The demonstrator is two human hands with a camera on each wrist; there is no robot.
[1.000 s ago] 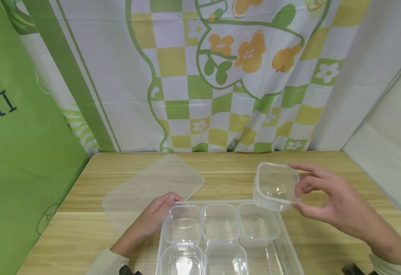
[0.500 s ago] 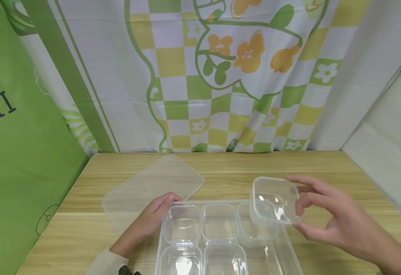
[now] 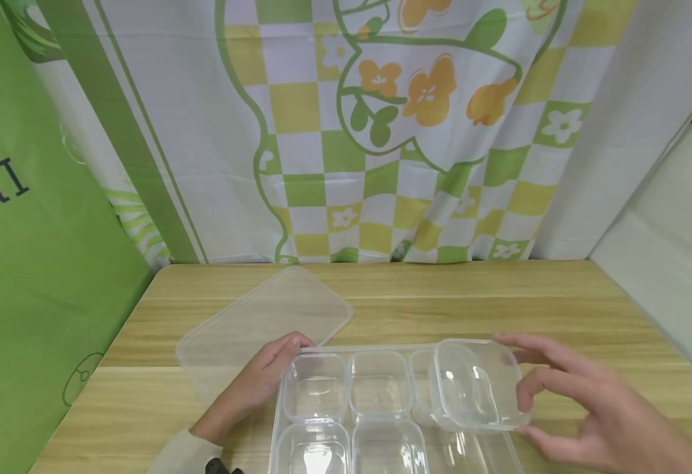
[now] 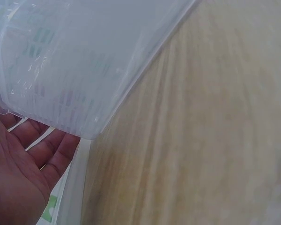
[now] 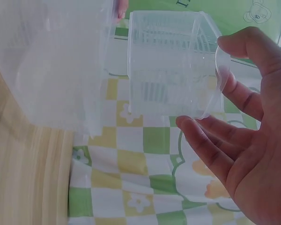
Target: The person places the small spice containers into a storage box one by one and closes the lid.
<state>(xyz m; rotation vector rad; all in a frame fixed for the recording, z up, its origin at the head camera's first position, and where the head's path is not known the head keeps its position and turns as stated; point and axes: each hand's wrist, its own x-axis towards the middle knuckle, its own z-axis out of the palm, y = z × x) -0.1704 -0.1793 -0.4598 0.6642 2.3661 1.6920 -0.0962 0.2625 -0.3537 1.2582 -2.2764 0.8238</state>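
Note:
A small clear plastic container [image 3: 479, 385] is pinched at its rim between the thumb and fingers of my right hand [image 3: 594, 401]. It is tilted over the right side of a large clear plastic box [image 3: 375, 347], overlapping the back-right small container in the head view. Several matching small containers [image 3: 381, 388] sit inside the box in rows. My left hand [image 3: 263, 375] grips the box at its back-left corner. In the left wrist view, the fingers [image 4: 61, 152] lie against the box wall [image 4: 79, 70]. The front of the box is cut off.
A flat translucent lid [image 3: 268, 316] lies on the wooden table [image 3: 417, 283] behind and left of the box. A patterned curtain [image 3: 298, 105] hangs at the table's back edge. A green panel [image 3: 43, 263] stands on the left and a white one [image 3: 677, 217] on the right.
My right hand has lowered the small container toward the front, from the box's back-right corner to over its right side. The left hand, box and lid stay in place.

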